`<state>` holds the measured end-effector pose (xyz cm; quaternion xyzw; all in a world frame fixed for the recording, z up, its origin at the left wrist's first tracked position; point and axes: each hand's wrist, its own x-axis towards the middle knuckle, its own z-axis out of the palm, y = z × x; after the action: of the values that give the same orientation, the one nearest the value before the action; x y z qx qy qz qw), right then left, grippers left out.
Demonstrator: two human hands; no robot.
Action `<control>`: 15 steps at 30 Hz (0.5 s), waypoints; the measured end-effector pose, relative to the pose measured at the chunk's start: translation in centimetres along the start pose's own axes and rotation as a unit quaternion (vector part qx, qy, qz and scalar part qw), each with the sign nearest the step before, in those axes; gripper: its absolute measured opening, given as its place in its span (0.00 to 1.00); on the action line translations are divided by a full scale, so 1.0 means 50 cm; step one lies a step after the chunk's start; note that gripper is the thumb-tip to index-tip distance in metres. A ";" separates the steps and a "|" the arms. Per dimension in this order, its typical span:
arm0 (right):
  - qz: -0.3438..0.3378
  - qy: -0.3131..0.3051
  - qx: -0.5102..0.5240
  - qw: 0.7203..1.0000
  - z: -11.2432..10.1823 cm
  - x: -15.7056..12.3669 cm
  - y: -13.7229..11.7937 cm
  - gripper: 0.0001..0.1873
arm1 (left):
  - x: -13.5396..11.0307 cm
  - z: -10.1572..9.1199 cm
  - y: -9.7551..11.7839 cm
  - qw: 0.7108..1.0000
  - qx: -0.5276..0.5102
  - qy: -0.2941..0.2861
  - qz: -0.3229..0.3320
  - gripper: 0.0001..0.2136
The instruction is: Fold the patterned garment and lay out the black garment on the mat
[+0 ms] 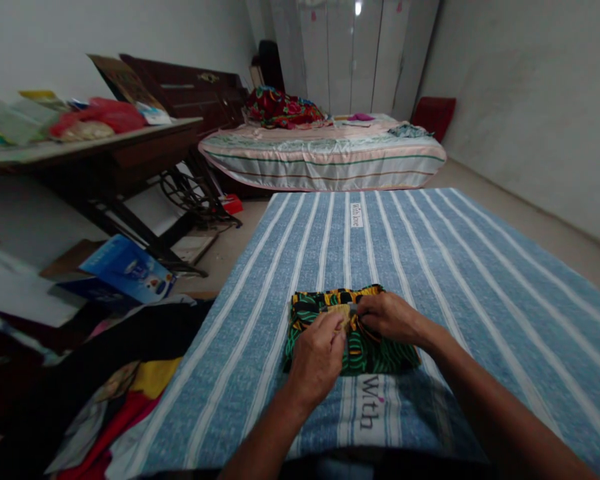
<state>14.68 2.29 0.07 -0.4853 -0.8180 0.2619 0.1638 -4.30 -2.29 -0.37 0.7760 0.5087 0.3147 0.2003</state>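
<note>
In the head view, the patterned cloth (356, 352) lies at 5 o'clock. The right hand (387, 317), at the cloth's 2 o'clock, pinches a bunched part; the left hand (317, 350), at its 8 o'clock, rests on it, its grip unclear. Light, even tension between both would probably limit creases. The blue-striped desk (480, 287) spreads beneath; a bed (325, 170) stands at 12 o'clock, a sewing-machine table (173, 128) at 10.

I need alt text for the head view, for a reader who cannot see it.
The left hand and right hand touch a green, black and yellow patterned cloth on a blue striped cover. Beyond is a bed; a cluttered table stands at left.
</note>
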 end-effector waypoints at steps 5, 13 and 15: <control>0.006 0.008 -0.007 1.000 0.002 -0.004 -0.002 0.11 | -0.016 -0.036 -0.016 0.999 0.042 -0.007 -0.022 0.10; 0.034 0.010 -0.110 0.993 0.005 -0.011 -0.017 0.13 | -0.046 -0.049 -0.051 0.996 0.027 0.031 -0.078 0.10; 0.039 0.045 -0.154 0.986 0.009 -0.015 -0.029 0.12 | -0.050 -0.053 -0.064 0.992 0.006 0.061 -0.115 0.09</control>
<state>13.80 0.95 0.55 -0.5476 -0.8208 0.1171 0.1133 -8.95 -3.30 -1.20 0.6932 0.6075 0.3329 0.1992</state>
